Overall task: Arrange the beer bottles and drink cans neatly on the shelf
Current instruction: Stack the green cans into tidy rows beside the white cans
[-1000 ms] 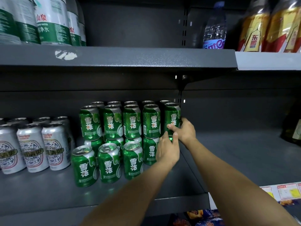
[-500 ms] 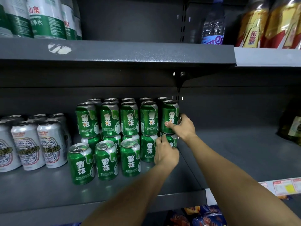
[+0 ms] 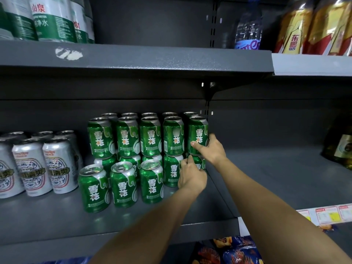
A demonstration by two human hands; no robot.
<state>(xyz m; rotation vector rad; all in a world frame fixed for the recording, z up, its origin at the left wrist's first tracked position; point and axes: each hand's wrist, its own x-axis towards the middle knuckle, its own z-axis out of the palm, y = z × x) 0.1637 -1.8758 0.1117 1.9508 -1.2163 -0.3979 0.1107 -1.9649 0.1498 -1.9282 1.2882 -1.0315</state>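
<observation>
Nearest the camera, two bare forearms rise from the bottom of the frame toward the centre. The left hand [image 3: 191,173] is wrapped round the lower right can [image 3: 199,164] at the right end of the bottom tier, fingers curled on its side. Just above and right of it, the right hand [image 3: 211,150] grips the upper right can [image 3: 197,137], thumb across the label and fingers reaching behind. The hands are close together, one above the other, each clamped on its own can.

Left of them, in the lower centre of the frame, three front green cans [image 3: 123,184] stand singly on the shelf [image 3: 57,223], ahead of the green two-tier stack [image 3: 137,140]. Further left sit the white cans [image 3: 45,166].

Judging by looks, these cans are full: moderately heavy, stiff along the wall but easily dented, and smooth enough to slip. A grip round the mid-body looks safest, rather than at the rim. The upper tier rests only on the lids below, so a nudge to either can could tip its neighbours; steadying the lower one while adjusting the upper seems sensible.

Farthest, along the top of the frame, stand green-labelled water bottles [image 3: 51,18] at upper left and yellow bottles [image 3: 293,29] at upper right.
</observation>
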